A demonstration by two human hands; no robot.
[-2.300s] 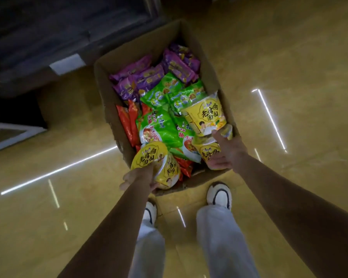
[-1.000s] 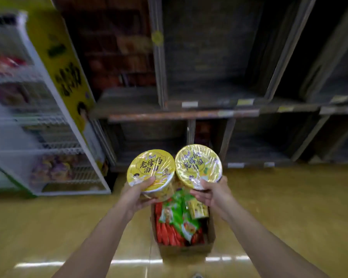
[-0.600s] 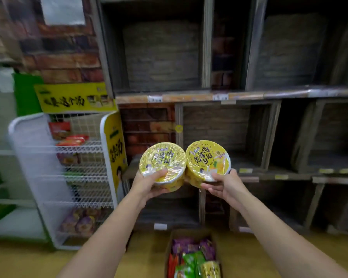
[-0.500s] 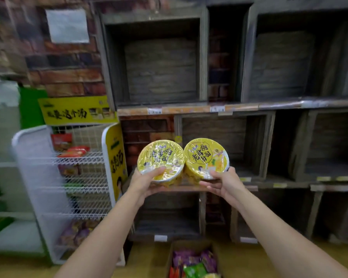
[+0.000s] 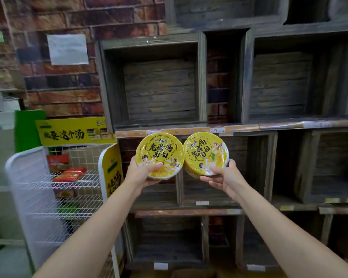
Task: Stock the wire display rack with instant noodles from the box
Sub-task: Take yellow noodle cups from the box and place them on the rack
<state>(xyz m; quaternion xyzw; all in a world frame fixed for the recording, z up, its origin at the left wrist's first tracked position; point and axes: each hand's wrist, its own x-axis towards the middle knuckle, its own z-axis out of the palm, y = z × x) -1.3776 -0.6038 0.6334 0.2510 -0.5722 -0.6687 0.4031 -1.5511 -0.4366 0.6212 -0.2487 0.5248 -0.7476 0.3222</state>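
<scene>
Two yellow noodle bowls, one (image 5: 159,155) gripped in my left fingers (image 5: 149,167), one (image 5: 206,153) in my right (image 5: 217,170), are mid-carry; next I should swing left to the wire rack (image 5: 54,189).

1 head-worn wide-angle view faces forward at wooden crate shelves (image 5: 161,87), fairly near; the wire rack (image 5: 54,197) sits at 9 o'clock, forearms entering from 6.

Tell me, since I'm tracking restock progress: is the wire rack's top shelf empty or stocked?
Partly stocked. The wire rack has red noodle packets on its top shelf, with bare wire beside them.
</scene>
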